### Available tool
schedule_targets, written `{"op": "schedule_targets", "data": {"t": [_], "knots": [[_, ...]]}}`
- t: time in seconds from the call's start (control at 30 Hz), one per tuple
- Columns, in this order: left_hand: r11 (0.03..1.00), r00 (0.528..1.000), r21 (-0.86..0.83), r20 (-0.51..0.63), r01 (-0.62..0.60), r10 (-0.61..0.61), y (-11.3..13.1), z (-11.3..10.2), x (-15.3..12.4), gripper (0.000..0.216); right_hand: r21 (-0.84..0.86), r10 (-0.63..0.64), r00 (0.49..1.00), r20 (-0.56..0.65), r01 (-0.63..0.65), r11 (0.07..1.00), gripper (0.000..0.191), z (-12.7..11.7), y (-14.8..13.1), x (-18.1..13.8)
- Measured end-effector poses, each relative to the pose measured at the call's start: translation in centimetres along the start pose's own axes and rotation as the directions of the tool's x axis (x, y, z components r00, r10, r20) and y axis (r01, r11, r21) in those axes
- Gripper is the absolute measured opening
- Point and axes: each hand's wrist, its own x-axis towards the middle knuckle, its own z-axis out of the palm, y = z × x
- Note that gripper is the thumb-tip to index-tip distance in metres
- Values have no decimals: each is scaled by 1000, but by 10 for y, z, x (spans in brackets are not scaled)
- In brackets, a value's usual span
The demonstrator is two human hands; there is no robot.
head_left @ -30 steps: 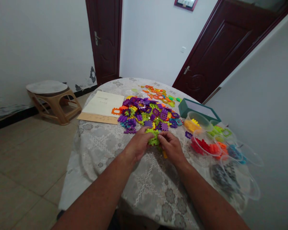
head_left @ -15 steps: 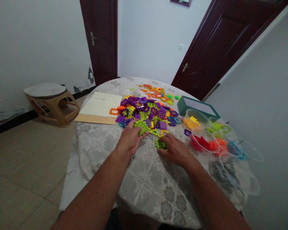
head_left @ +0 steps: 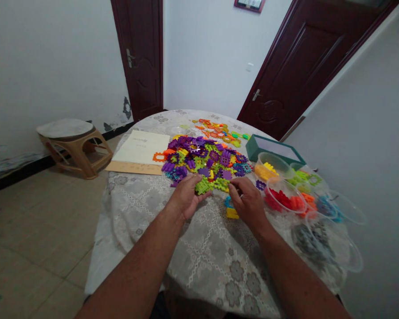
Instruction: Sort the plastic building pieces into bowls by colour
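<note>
Tablecloth (head_left: 199,241): grey floral fabric stretches from the hands to the near edge.
Count: one green rectangular box (head_left: 275,148), one tan plastic stool (head_left: 78,148), two dark-red doors (head_left: 141,57).
Left hand (head_left: 187,197): thumb nearly closed over a lime-green toothed plastic tile (head_left: 202,185), fingers beneath, just before the multicoloured plastic pile (head_left: 204,153).
Right hand (head_left: 248,198): fingers curled beside a second lime-green tile (head_left: 220,184); hold cannot be told.

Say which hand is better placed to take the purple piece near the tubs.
Probably the right hand: it's much nearer the purple piece, though whether it grips anything is unclear. The left hand is farther, holding green lattice.
</note>
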Motion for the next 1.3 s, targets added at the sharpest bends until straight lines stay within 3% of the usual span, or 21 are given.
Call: {"op": "schedule_targets", "data": {"t": [0.17, 0.3, 0.47, 0.67, 0.9, 1.07, 1.23, 1.3], "knots": [[999, 992, 43, 128, 11, -16, -11, 1, -2, 18, 168, -171, 985, 28, 164, 972, 18, 20, -12, -8], [997, 993, 77, 116, -6, -3, -14, 1, -2, 26, 197, -275, 958, 78, 256, 946, 20, 31, -10, -8], [998, 997, 31, 48, -54, 52, -6, 1, 0, 25, 37, -180, 984, 14, 179, 983, 26, 31, 12, -3], [995, 995, 20, -16, -99, 99, 6, -2, 2, 22, -270, -20, 978, 206, 76, 960, 29, 41, 38, -2], [995, 995, 26, -30, -96, 97, 11, -3, 2, 23, -382, 38, 963, 268, 70, 921, 14, 43, 33, 3], [997, 997, -2, -29, -78, 78, 11, -2, 3, 15, -307, 14, 981, 193, 46, 951, 16, 40, 36, 2], [998, 998, -46, -40, -41, 39, 10, -2, 5, 5, -46, 17, 998, -61, -20, 999, 18, 27, 23, 1], [998, 999, -68, -42, -18, 15, 8, 0, 5, 5, 34, 24, 994, -107, -20, 999, 18, 22, 11, -1]]}}
